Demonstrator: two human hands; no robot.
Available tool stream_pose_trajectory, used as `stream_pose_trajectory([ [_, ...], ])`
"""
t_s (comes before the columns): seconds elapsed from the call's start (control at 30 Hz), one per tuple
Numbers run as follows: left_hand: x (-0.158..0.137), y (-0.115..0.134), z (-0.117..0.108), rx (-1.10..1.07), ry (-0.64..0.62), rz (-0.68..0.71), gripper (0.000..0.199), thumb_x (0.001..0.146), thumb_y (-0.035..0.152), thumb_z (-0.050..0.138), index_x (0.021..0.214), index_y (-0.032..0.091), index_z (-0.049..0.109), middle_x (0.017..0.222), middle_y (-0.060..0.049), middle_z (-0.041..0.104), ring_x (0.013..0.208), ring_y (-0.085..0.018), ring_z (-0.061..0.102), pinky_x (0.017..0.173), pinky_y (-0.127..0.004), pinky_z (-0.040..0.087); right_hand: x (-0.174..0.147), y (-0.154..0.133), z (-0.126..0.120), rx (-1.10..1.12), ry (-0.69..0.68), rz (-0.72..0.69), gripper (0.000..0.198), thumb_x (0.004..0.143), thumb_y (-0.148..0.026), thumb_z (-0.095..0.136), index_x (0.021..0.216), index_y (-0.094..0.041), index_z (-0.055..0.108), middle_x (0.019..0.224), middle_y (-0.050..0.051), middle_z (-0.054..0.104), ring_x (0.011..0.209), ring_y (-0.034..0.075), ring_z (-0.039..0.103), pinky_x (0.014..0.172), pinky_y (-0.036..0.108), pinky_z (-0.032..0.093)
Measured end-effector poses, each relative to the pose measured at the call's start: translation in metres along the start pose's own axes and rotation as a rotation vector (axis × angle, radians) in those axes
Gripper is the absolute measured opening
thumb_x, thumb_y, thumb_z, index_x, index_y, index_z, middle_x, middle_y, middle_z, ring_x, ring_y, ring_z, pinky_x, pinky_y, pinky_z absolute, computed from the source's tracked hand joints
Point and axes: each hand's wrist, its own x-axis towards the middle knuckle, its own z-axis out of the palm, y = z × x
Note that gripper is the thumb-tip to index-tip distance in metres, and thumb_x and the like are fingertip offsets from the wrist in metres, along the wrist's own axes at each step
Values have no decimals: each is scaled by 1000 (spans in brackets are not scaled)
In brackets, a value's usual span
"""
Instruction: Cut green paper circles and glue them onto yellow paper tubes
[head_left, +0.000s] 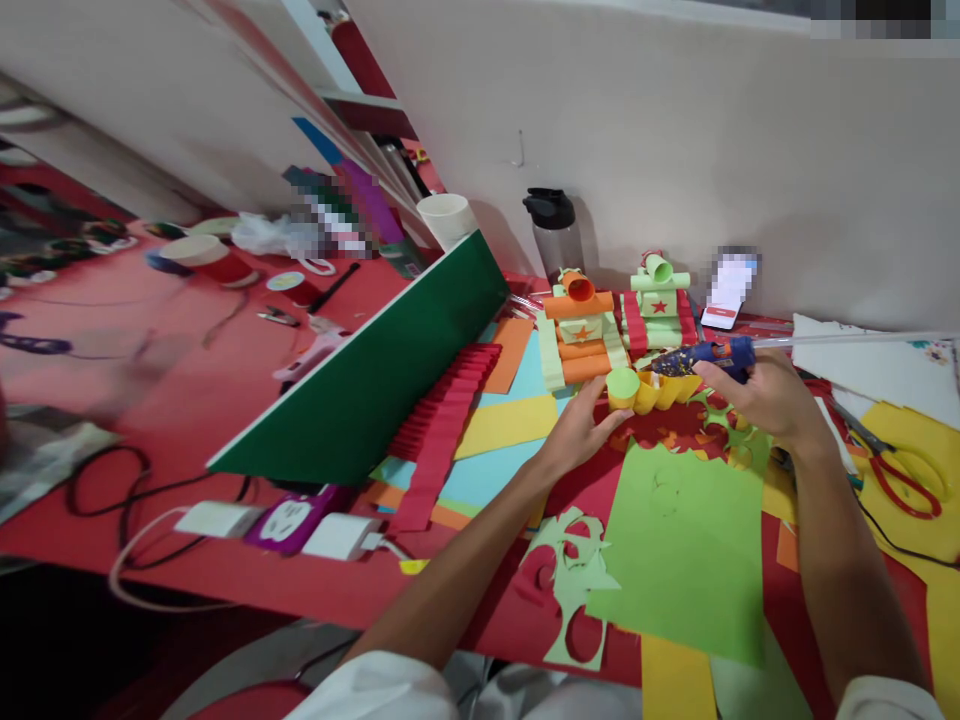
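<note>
My right hand (776, 395) is closed around a blue hot glue gun (701, 357), a long glue stick trailing from its back end. The gun's nozzle points left, close to a row of yellow paper rolls (671, 391). At the near end of that row is a round light-green paper disc (622, 388), which my left hand (581, 430) grips between thumb and fingers. Just behind stand an orange paper tank (581, 328) and a green-and-red paper tank (660, 305), each with a star. A green paper sheet (682, 550) lies in front of my hands.
Red-handled scissors (904, 480) lie at the right on yellow paper. A green board (360, 385) stands slanted at the left, beside red crimped paper (450, 420). Paper scraps (574, 570) lie near the front edge. A bottle (555, 235) and a phone (729, 290) stand by the wall.
</note>
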Motion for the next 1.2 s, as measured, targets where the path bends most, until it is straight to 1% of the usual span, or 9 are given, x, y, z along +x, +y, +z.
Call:
stream_pose_trajectory([
  [0.3,1,-3,1,-1,11,27,43,96,40,68,134,19,60,132,-14,69,123,-31,65,107,-47,51,0,-1,0,-15,8,29,54,93,-70,56,70,-22,67,62,1,61,62,20,56,67,33,42],
  [0.47,1,-4,0,-5,14,31,44,97,39,68,134,20,59,134,-15,68,125,-32,65,108,-48,51,1,6,-3,-27,56,82,56,93,-72,56,69,-22,65,62,2,61,64,21,57,67,34,41],
  [0.57,1,-4,1,-8,17,28,44,96,39,68,135,19,60,133,-15,69,124,-32,65,108,-49,51,1,6,-3,-21,63,72,53,93,-70,57,72,-23,67,64,2,63,65,21,58,66,34,41],
  [0.73,2,-6,2,2,27,28,43,96,39,69,134,19,60,131,-14,70,122,-31,66,107,-48,52,0,-1,2,-17,18,31,49,94,-66,57,74,-23,71,64,2,65,65,22,60,69,34,43],
  [0.83,2,-7,2,-4,24,35,45,96,40,68,135,19,59,133,-15,69,124,-32,65,108,-48,51,1,-2,3,-26,19,42,49,95,-66,57,75,-23,71,66,2,67,68,23,62,71,34,44],
  [0.9,2,-7,2,-9,20,34,46,97,41,68,136,19,59,135,-15,68,126,-32,65,109,-49,51,1,-1,2,-31,21,60,52,95,-67,55,72,-23,69,65,3,66,68,23,63,70,34,43],
  [1.0,1,-7,1,-18,19,28,47,96,40,68,137,19,59,137,-16,68,127,-33,65,110,-50,50,1,2,-2,-45,49,81,56,93,-70,55,65,-23,63,61,2,62,63,22,58,68,34,42],
  [1.07,1,-7,1,-24,22,26,46,96,40,69,136,19,60,136,-16,69,127,-33,65,110,-50,50,1,2,-3,-47,69,85,56,93,-71,55,64,-23,61,60,2,60,62,21,56,67,34,41],
  [1.2,2,-7,2,-32,19,17,46,96,40,69,136,19,60,135,-16,69,126,-33,65,108,-50,51,0,-1,0,-20,36,67,52,94,-67,55,71,-22,68,63,2,64,63,22,59,68,34,42],
])
